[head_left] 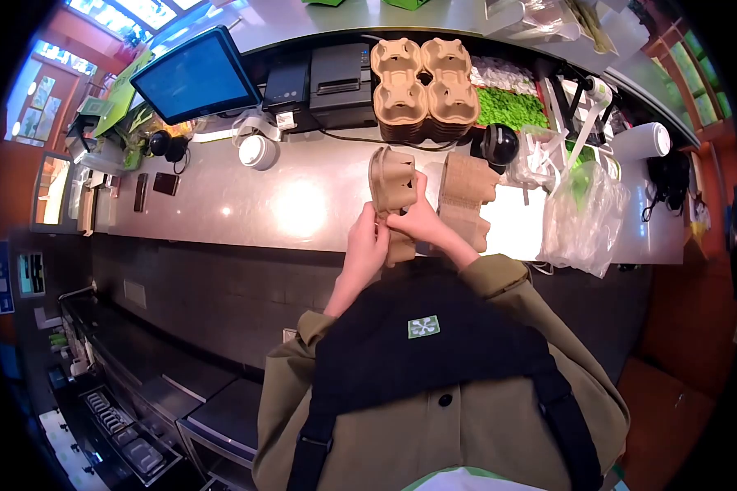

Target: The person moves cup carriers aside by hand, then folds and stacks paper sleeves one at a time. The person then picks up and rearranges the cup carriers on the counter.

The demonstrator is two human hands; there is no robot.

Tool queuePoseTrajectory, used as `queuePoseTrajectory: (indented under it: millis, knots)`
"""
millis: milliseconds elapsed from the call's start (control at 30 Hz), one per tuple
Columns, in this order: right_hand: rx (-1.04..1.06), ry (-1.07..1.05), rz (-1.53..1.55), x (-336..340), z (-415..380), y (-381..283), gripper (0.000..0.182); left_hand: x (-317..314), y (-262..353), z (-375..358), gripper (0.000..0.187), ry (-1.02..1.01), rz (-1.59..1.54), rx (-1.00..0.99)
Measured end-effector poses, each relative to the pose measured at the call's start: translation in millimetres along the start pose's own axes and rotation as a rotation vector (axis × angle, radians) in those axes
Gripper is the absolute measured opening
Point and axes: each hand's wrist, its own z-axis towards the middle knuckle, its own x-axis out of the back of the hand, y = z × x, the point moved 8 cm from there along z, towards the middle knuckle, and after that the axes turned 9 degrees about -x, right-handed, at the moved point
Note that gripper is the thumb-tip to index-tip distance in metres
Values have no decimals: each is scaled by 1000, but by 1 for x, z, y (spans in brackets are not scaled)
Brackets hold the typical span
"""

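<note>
Both hands grip a brown moulded-pulp cup carrier (391,182), tipped on its side over the counter's front edge. My left hand (367,244) pinches its near left side around the middle. My right hand (424,219) is closed on the right side, with fingers reaching behind it, partly hidden. Just right of my right hand, more pulp cup carriers (463,195) lie on their side on the counter. Behind, a tall stack of cup carriers (424,90) stands with its cup hollows facing up.
The steel counter (213,209) carries a blue-screened monitor (195,75), black printers (340,82), a white-lidded cup (257,151) and a dark phone-like item (166,183). To the right are a clear plastic bag (585,217), green filler (509,108) and a white cylinder (643,141).
</note>
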Motion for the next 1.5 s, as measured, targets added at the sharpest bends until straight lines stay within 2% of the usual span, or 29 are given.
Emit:
queuePoseTrajectory:
  millis: [67, 100, 200, 300, 333, 400, 467, 567, 667, 767, 867, 933, 1067, 1233, 1333, 1433, 1500]
  knots:
    - [125, -9, -274, 5, 8, 2, 99, 0, 5, 4, 15, 31, 134, -116]
    - [143, -18, -280, 5, 12, 1, 99, -1, 7, 4, 15, 42, 203, -171]
    - [-10, 4, -170, 14, 19, -2, 95, 2, 25, 16, 15, 129, 238, -191]
    - [-6, 95, -28, 20, 26, 0, 92, 3, 11, 29, 14, 122, 170, -134]
    - [-3, 137, 52, 20, 27, 1, 91, 3, 3, 34, 15, 63, 105, -33]
    - [31, 232, 100, 26, 28, -1, 90, -2, -3, 42, 16, 44, 46, -49]
    - [-14, 205, 112, 32, 31, -1, 89, -9, -11, 47, 14, -12, -9, -24]
    - [5, 131, 77, 30, 35, 2, 92, -10, -17, 51, 13, -121, 108, 22]
    - [0, 81, 4, 34, 49, 1, 95, -6, 0, 53, 14, 43, 178, -89]
    - [-19, 33, 46, 37, 53, 5, 104, -12, -16, 61, 25, -6, -19, 48]
    - [-86, -87, 22, 37, 50, -6, 117, -5, 2, 63, 29, 200, 76, -62]
    - [-158, -207, 40, 32, 49, -4, 130, -4, -6, 64, 31, 189, -56, -15]
    - [-209, -366, 0, 23, 38, -18, 131, -1, -15, 68, 33, 183, -392, 166]
    - [-145, -224, -81, 31, 42, -19, 124, -8, -21, 57, 39, 198, -623, 272]
    - [-101, -149, -180, 41, 38, -39, 120, -18, -29, 48, 38, 45, -549, 222]
    - [-35, -99, -331, 46, 31, -57, 119, -21, -31, 42, 36, 81, -599, 202]
    - [-11, -72, -431, 47, 28, -69, 119, -9, -28, 42, 35, 147, -243, 150]
